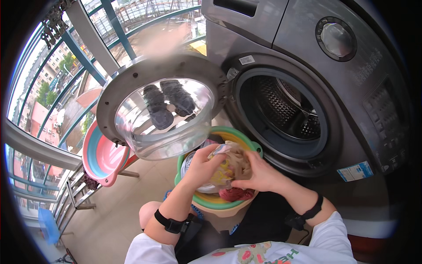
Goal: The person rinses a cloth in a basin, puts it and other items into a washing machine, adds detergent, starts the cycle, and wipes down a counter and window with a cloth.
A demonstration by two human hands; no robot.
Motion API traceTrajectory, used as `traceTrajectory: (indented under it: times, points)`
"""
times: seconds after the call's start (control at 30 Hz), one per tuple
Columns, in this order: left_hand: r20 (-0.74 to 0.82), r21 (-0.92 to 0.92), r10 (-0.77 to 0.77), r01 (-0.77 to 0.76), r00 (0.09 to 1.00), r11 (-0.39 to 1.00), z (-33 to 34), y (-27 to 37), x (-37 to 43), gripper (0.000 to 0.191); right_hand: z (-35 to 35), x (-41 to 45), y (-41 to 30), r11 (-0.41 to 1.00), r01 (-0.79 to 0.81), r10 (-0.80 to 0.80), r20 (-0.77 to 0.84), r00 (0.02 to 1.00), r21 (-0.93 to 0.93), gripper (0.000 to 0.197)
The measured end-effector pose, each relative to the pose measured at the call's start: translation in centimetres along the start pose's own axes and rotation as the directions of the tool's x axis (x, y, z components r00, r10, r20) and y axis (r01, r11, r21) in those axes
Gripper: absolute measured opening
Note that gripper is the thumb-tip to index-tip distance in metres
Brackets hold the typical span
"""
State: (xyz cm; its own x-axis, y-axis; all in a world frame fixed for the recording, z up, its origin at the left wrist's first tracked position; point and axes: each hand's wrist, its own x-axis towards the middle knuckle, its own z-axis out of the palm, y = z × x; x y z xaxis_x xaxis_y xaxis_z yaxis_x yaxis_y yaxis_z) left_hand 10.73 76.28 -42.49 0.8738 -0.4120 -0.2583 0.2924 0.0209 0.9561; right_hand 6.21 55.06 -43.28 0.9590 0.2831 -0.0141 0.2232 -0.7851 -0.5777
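Between my hands, above a green and yellow plastic basin (227,205), is a bunched beige garment with a yellow and coloured print (232,160). My left hand (206,165) grips its left side, thumb and fingers pinching the cloth. On its right side, my right hand (260,171) holds it with curved fingers. A dark red cloth (234,194) lies in the basin just below the hands. White cloth (206,188) shows at the basin's left; the rest of the load is partly hidden by my hands and the garment.
A front-loading washing machine (329,85) stands at the right, its drum (283,105) open. Its round glass door (171,145) swings out over the basin's upper left, with dark shoes seen through it. A pink and blue basin (99,155) and a metal rack (74,194) stand left, near windows.
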Motion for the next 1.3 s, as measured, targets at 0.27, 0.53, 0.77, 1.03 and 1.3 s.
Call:
traceTrajectory:
  times: [0.27,0.53,0.77,1.03,1.3]
  points:
    - [0.026,-0.353,0.181,-0.160,0.983,0.922,-1.3,1.6,-0.7,0.028,-2.7,1.6,1.9,0.975,-0.124,0.114,0.062,0.992,0.184,0.062]
    - [0.205,-0.280,0.393,-0.331,0.897,0.901,-0.9,2.1,-0.1,0.030,1.1,2.9,1.0,0.721,-0.039,-0.118,0.178,0.977,0.692,0.048]
    - [0.045,-0.230,0.117,-0.104,0.992,0.968,-2.4,-1.8,2.5,0.068,-6.4,3.0,-3.1,0.056,0.114,0.075,-0.118,0.990,0.992,0.041]
    - [-0.033,0.111,0.417,-0.411,0.908,0.905,0.4,-6.1,2.8,0.119,-11.8,1.9,-8.7,-0.197,0.244,-0.104,-0.268,0.958,0.950,0.048]
    - [0.191,-0.447,-0.342,0.391,0.920,0.805,1.0,-3.5,2.0,0.070,-10.2,3.1,-3.5,-0.008,0.195,0.115,-0.193,0.974,0.981,0.047]
